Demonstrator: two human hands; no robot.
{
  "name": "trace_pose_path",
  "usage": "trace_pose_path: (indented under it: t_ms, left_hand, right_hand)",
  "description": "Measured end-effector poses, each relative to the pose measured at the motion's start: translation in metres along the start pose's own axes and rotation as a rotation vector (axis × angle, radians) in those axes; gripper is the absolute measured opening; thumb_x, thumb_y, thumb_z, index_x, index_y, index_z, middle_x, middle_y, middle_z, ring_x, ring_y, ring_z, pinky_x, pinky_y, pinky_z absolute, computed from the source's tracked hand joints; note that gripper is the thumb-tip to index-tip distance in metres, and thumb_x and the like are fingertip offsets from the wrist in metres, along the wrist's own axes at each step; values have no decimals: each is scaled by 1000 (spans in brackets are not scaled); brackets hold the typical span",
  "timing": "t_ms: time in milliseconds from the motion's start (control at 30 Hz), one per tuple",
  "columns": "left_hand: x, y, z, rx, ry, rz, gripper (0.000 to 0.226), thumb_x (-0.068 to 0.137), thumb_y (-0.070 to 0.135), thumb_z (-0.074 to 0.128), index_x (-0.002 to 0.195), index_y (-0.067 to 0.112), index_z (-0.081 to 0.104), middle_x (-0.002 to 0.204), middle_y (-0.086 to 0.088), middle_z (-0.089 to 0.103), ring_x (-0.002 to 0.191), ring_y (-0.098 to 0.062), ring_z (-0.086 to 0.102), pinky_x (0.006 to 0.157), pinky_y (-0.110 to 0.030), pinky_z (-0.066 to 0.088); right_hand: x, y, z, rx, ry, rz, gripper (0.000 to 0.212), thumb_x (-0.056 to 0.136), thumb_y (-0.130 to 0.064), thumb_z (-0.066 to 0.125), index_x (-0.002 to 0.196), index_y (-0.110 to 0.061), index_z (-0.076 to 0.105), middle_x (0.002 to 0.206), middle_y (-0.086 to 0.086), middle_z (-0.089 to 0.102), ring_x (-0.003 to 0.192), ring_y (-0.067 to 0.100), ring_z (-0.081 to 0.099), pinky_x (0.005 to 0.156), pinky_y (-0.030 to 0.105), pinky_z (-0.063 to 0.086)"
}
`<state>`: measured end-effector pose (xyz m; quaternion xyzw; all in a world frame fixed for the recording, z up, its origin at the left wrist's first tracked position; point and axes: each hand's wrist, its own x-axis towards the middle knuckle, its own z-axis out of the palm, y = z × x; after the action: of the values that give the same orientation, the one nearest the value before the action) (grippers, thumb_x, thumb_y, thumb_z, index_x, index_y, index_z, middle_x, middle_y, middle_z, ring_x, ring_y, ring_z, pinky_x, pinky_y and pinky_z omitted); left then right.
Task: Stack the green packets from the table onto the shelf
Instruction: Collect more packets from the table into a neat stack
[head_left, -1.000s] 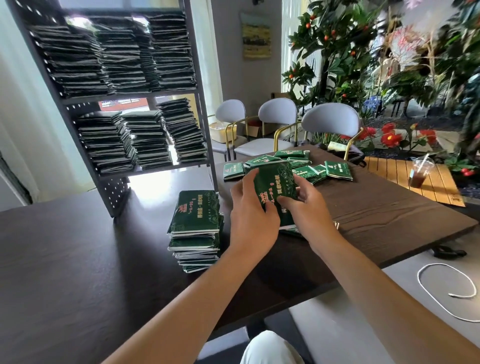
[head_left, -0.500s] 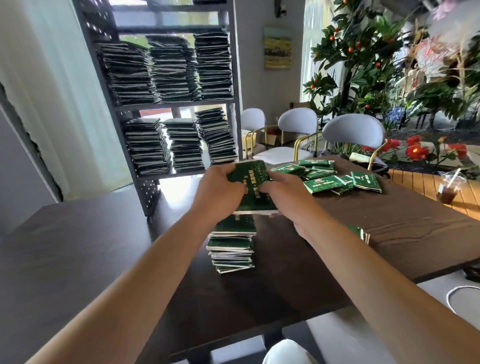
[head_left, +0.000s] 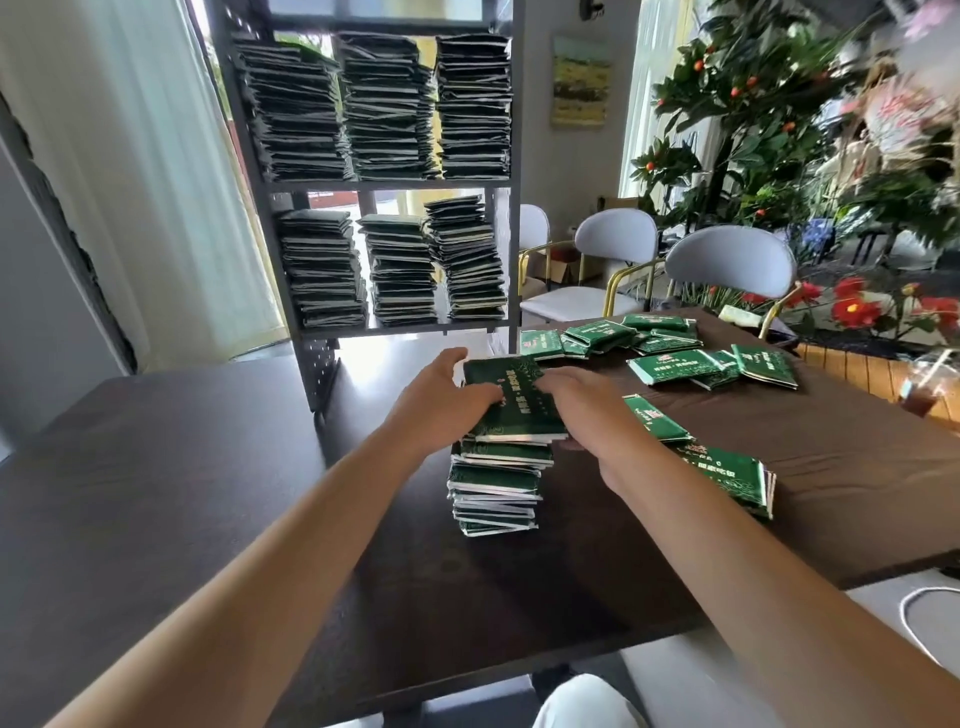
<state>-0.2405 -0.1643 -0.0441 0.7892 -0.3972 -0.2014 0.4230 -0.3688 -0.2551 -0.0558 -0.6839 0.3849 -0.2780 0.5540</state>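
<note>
Head view. Person at dark table (head_left: 156, 493). Left hand (head_left: 441, 405) and right hand (head_left: 582, 410) grip a bundle of green packets (head_left: 511, 400) from either side, fingers curled round its edges, atop a stack of packets (head_left: 493, 488) on the table. Loose packets (head_left: 670, 353) lie right of the stack, beyond it. Shelf (head_left: 384, 182) stands behind the stack, both tiers filled with dark piles.

Green packets (head_left: 670, 366): pale printed characters; too blurred to read

Green packets (head_left: 511, 400) — a tall uneven stack on the table (head_left: 156, 493); more on the shelf (head_left: 387, 182).
</note>
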Motion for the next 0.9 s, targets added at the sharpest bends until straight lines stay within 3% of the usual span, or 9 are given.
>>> trace_pose_path:
  t_ms: [100, 167, 233, 300, 400, 533, 633, 767, 900]
  left_hand:
    - [3, -6, 1, -97, -125, -167, 79, 96, 49, 59, 160, 30, 18, 155, -4, 39, 122, -20, 54, 97, -45, 47]
    - [5, -13, 2, -127, -210, -255, 84, 83, 68, 59, 154, 33, 32, 162, -2, 32, 140, -35, 39, 109, -60, 39]
    - [9, -23, 4, -198, -276, -336, 82, 68, 78, 59, 134, 28, 56, 149, -10, 50, 133, -38, 49, 107, -62, 42]
    - [9, -28, 5, -268, -316, -381, 72, 79, 74, 55, 123, 19, 66, 133, -16, 65, 122, -37, 61, 105, -55, 47]
    - [10, -33, 5, -321, -366, -401, 60, 88, 67, 49, 108, 15, 71, 114, -12, 74, 106, -32, 68, 99, -45, 52]
    - [12, -32, 2, -387, -398, -467, 53, 87, 62, 52, 98, 15, 72, 99, -11, 76, 104, -34, 69, 97, -49, 52]
    - [11, -34, 0, -420, -380, -499, 61, 74, 64, 65, 106, 12, 72, 114, -12, 74, 112, -36, 67, 98, -52, 52]
    - [8, -38, -3, -499, -389, -570, 99, 46, 62, 82, 131, 17, 61, 128, -19, 66, 109, -41, 67, 88, -55, 57]
    - [3, -42, -3, -563, -365, -572, 76, 63, 62, 79, 120, 13, 68, 121, -15, 70, 102, -35, 68, 84, -46, 57]
  right_hand:
    - [0, 2, 2, 115, -62, 194, 19, 101, -39, 51, 88, -27, 59, 86, -5, 57, 78, 10, 52, 79, 31, 43]
    - [2, 6, 4, 191, -120, 304, 26, 98, -47, 52, 93, -25, 63, 85, -1, 64, 78, 16, 58, 80, 34, 45]
    - [3, 12, 7, 232, -175, 350, 32, 96, -50, 50, 96, -23, 66, 84, 1, 67, 77, 19, 62, 79, 35, 48]
    - [7, 19, 10, 266, -192, 361, 40, 94, -56, 49, 101, -22, 69, 89, 4, 70, 83, 24, 65, 87, 40, 50]
    - [8, 24, 15, 350, -188, 374, 51, 94, -59, 47, 106, -17, 72, 94, 8, 75, 92, 28, 69, 92, 43, 53]
    - [8, 27, 23, 386, -215, 386, 53, 96, -58, 44, 102, -15, 74, 100, 11, 77, 93, 30, 72, 92, 43, 55]
    - [9, 29, 24, 402, -204, 393, 50, 98, -55, 44, 92, -15, 73, 85, 9, 77, 75, 26, 72, 70, 33, 56]
    - [8, 31, 19, 392, -212, 427, 54, 85, -60, 59, 108, -13, 74, 105, 12, 76, 94, 30, 72, 79, 39, 57]
    - [3, 34, 18, 358, -227, 437, 62, 75, -67, 69, 110, -16, 75, 108, 10, 75, 100, 29, 71, 81, 39, 57]
